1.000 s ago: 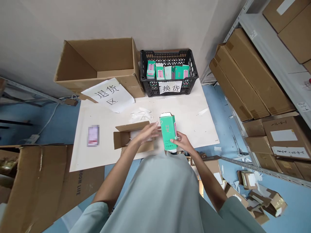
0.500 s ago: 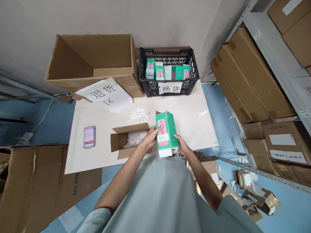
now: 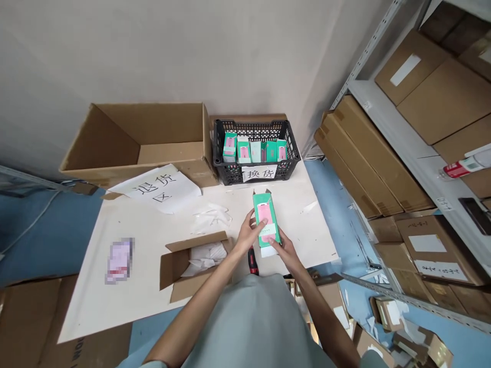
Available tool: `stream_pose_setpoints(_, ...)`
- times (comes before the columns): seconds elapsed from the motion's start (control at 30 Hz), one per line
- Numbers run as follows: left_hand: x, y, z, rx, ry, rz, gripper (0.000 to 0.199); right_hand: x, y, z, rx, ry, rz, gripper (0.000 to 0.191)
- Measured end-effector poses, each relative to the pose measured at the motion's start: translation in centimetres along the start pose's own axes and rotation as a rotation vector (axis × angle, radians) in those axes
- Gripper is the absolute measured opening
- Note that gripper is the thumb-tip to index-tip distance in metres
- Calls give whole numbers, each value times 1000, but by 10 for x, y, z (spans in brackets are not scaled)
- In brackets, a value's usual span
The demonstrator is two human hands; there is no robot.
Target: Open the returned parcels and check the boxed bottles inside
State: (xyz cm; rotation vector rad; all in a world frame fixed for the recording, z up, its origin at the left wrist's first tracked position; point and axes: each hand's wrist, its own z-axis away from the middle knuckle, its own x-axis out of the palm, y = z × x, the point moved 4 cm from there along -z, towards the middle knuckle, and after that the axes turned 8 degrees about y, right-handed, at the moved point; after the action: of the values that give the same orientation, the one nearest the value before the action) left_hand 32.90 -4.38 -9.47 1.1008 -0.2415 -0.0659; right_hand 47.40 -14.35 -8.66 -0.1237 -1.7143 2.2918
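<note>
Both hands hold a green and pink product box (image 3: 264,208) over the white table. My left hand (image 3: 248,234) grips its left side, with the thumb on the printed front. At the lower right edge, my right hand (image 3: 288,251) closes round the box with its thumb on the front. Flaps stick up at the far end, and a white flap shows at the near end. A black and red tool (image 3: 252,260) lies just below the box, partly hidden. To the left stands an open small carton (image 3: 169,271) with white paper (image 3: 203,255) inside.
A black plastic crate (image 3: 230,176) with several similar boxes stands at the back. Beside it sits a large open carton (image 3: 195,176) with a paper sign (image 3: 157,189). A blurred purple item (image 3: 120,260) lies at left. Shelves (image 3: 399,128) with cartons rise at right.
The view has tilted up. The product box has turned so its front faces me and its side is hidden. My right thumb has moved onto the front, and the black and red tool has come into view.
</note>
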Motion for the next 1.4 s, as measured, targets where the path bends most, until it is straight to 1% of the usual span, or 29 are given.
stream_pose_setpoints(0.03,2,9,-5,52,-18,-9,96,1,-10,-12,-6,5,-9,68)
stream_pose_setpoints(0.1,6,34,-18,179,-6,-11,93,5,-33,-45,-35,8,-38,70)
stream_pose_setpoints(0.2,12,84,-42,404,46,-32,78,19,-73,-111,-111,34,-93,70)
stream_pose_setpoints(0.23,13,102,-50,470,52,-61,73,25,-86,-135,-124,30,-142,71)
stream_pose_setpoints(0.27,12,118,-57,523,82,-99,69,32,-97,-158,-125,26,-206,72)
stream_pose_setpoints(0.3,8,132,-62,559,119,-139,65,38,-104,-179,-109,37,-257,72)
stream_pose_setpoints(0.33,2,142,-64,587,144,-182,63,41,-106,-195,-72,77,-286,74)
stream_pose_setpoints(0.37,-8,149,-64,617,176,-216,61,42,-103,-206,-27,132,-286,76)
stream_pose_setpoints(0.4,-20,150,-60,641,204,-245,59,42,-95,-212,1,173,-264,76)
stream_pose_setpoints(0.43,-35,146,-53,659,236,-270,58,40,-82,-211,22,187,-224,74)
stream_pose_setpoints(0.47,-53,138,-43,668,272,-294,56,38,-65,-204,38,177,-170,71)
stream_pose_setpoints(0.5,-72,126,-30,662,314,-322,54,36,-43,-192,49,136,-107,67)
stream_pose_setpoints(0.57,-112,93,1,611,421,-385,51,30,8,-156,105,47,27,60)
stream_pose_setpoints(0.63,-151,55,35,506,527,-459,50,26,59,-112,190,-12,144,59)
stream_pose_setpoints(0.7,-186,21,68,392,630,-543,50,27,101,-70,272,-56,176,58)
stream_pose_setpoints(0.77,-214,-4,97,327,715,-616,51,33,130,-37,320,-106,213,56)
stream_pose_setpoints(0.83,-237,-20,118,268,772,-651,51,42,147,-18,323,-158,281,53)
stream_pose_setpoints(0.87,-247,-25,126,238,793,-657,51,47,152,-14,312,-176,324,51)
stream_pose_setpoints(0.93,-263,-29,134,195,826,-673,51,53,157,-13,284,-188,403,48)
stream_pose_setpoints(1.0,-275,-25,134,195,840,-704,50,58,155,-21,242,-189,464,45)
stream_pose_setpoints(1.07,-286,-16,125,223,832,-718,50,62,147,-33,176,-184,519,40)
stream_pose_setpoints(1.17,-303,0,101,252,775,-680,48,68,129,-55,83,-166,616,35)
stream_pose_setpoints(1.27,-325,10,65,229,656,-647,50,81,112,-78,39,-153,716,34)
stream_pose_setpoints(1.33,-340,8,36,188,519,-654,56,95,102,-94,16,-162,784,35)
stream_pose_setpoints(1.4,-352,-1,5,137,356,-711,68,113,95,-111,-7,-202,863,38)
